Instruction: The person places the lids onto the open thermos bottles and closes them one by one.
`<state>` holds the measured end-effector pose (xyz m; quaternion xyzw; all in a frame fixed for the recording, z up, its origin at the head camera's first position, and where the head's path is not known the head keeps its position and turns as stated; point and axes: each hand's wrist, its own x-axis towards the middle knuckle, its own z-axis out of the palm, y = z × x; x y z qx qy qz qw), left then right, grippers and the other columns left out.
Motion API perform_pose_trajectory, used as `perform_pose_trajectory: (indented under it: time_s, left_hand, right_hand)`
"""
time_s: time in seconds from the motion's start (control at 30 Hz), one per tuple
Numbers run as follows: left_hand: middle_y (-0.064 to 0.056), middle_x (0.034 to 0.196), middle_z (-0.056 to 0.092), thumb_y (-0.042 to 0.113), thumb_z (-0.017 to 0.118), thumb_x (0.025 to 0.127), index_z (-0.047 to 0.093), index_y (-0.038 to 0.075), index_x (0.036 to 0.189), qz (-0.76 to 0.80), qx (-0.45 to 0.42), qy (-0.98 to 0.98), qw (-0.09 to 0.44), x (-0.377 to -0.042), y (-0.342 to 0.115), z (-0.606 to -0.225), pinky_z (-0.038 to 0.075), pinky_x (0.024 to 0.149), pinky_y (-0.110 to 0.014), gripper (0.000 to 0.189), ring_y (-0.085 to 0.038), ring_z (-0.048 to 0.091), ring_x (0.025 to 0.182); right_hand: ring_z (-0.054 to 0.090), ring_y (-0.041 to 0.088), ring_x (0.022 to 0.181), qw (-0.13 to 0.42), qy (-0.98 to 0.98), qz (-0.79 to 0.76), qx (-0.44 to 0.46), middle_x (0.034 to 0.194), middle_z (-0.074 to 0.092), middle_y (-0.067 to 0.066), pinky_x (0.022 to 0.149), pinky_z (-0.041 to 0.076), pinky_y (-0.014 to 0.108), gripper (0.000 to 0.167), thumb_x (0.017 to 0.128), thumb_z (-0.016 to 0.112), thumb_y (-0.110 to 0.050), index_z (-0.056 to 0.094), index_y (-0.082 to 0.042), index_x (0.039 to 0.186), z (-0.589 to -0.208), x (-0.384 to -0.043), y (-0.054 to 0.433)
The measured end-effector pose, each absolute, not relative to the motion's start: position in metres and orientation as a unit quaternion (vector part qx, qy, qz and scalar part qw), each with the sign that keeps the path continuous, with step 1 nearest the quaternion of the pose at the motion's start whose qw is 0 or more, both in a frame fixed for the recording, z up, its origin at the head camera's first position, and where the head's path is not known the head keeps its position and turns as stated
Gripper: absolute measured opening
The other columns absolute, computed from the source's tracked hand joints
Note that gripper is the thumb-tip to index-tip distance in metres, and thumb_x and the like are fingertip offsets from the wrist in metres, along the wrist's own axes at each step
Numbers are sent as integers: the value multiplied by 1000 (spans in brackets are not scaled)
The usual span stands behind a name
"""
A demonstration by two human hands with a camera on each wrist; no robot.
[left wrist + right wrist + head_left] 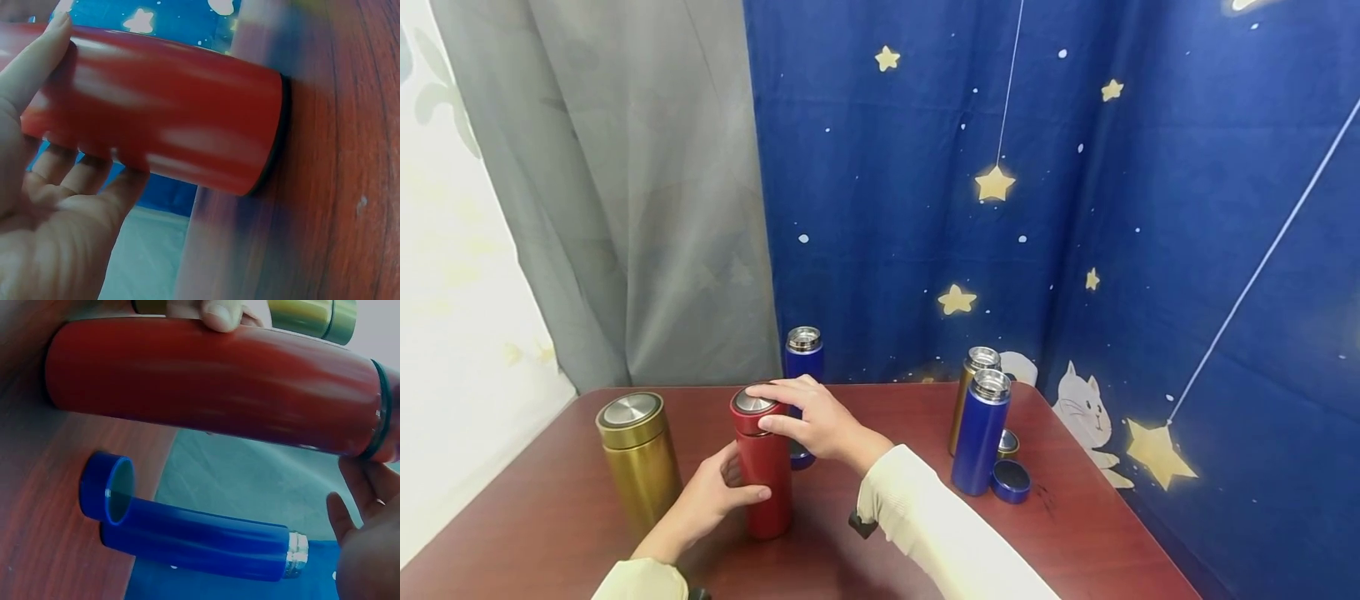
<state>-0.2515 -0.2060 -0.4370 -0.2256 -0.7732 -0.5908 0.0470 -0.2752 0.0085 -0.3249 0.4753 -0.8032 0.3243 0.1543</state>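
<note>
A red thermos flask (766, 504) stands upright on the table with its red, steel-topped lid (752, 403) on. My left hand (703, 502) holds the flask's body, thumb on the near side. In the left wrist view, that hand's fingers (87, 172) wrap under the red body. Over the top, my right hand (823, 419) grips the lid with thumb and fingers. The right wrist view shows the right hand (375, 531) at the lid end, beside a dark ring between lid and body. A gold thermos flask (642, 467), lid on, stands left of the left hand.
Behind the right hand stands an open blue flask (805, 361), its blue cap (97, 487) on the table beside it. To the right are another open blue flask (980, 442), an open gold flask (961, 408), a blue cap (1011, 483) and a gold cap (1008, 442). Curtains hang behind the table.
</note>
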Motion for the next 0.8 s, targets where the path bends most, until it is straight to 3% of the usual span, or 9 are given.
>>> perform_pose_trajectory:
  time_s: [0.2,0.37,0.6,0.8]
  left_hand:
    - [-23,129,56,7,81,78,34,-2,144,-577,-252,-775,53,-250,-207,-425,50,87,-23,81,-8,61,109]
    - [-23,140,47,4,77,81,26,5,151,-586,-272,-757,100,-247,-201,-407,49,89,-23,87,-5,58,113]
    - [-23,136,51,4,78,81,31,4,149,-590,-252,-756,132,-245,-198,-400,51,85,-23,83,-6,62,107]
    - [-22,135,53,5,79,80,32,4,149,-584,-252,-760,132,-246,-200,-401,52,84,-24,84,-6,63,105]
  right_hand:
    - [50,10,107,190,-797,331,468,132,60,-2,89,41,21,42,94,65,-30,60,-21,135,-331,-276,5]
    - [49,9,105,203,-804,334,449,131,61,-4,89,41,22,43,93,66,-32,60,-23,134,-335,-276,5]
    - [49,9,107,214,-803,340,440,128,63,-4,90,41,25,44,90,69,-33,62,-24,132,-334,-273,4]
    - [48,9,104,256,-807,348,402,114,65,-5,87,41,25,45,84,76,-37,67,-26,127,-339,-271,-2]
